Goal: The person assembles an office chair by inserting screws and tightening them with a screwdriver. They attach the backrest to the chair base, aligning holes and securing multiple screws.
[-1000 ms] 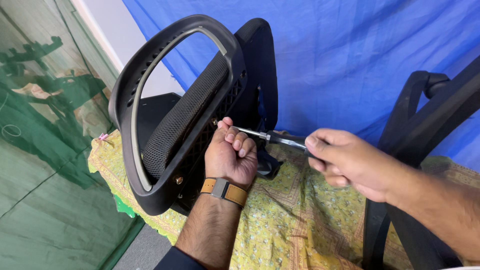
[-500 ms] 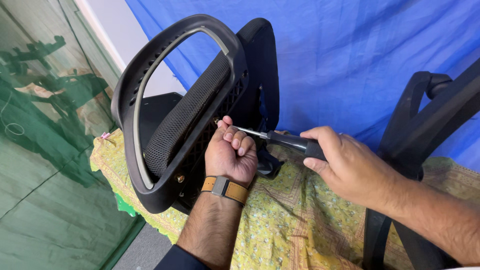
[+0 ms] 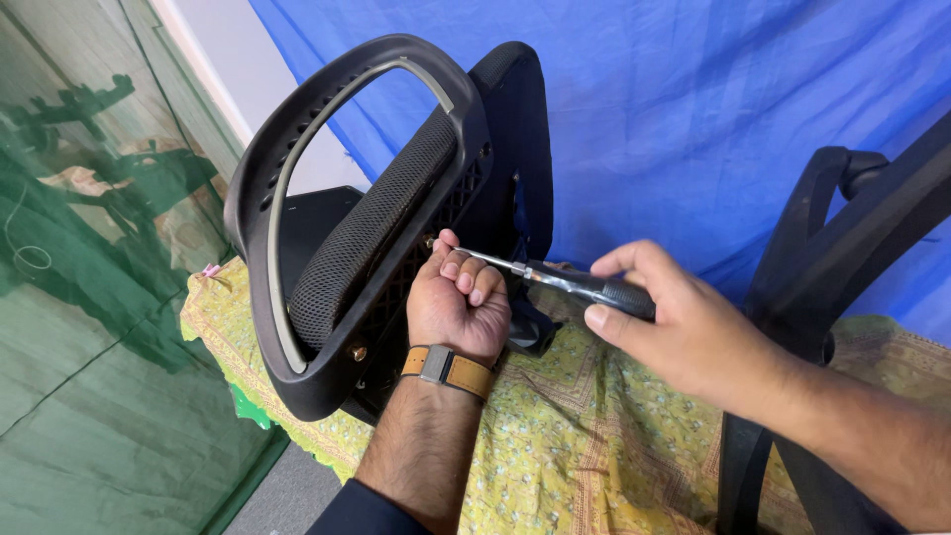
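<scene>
My left hand (image 3: 458, 302) fists around the screwdriver (image 3: 555, 280) shaft at the chair back (image 3: 367, 238) on the table's left, right hand (image 3: 684, 332) gripping its handle; tilting could slip the tip off.

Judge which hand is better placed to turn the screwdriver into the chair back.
Right. The right hand already grips the screwdriver handle, shaft aimed at the chair back. The left hand is fisted near the tip, seemingly steadying it.

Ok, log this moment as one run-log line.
left hand: fist steadying screwdriver shaft | right hand: gripping screwdriver handle | tip: at chair backrest | surface: yellow cloth
</scene>
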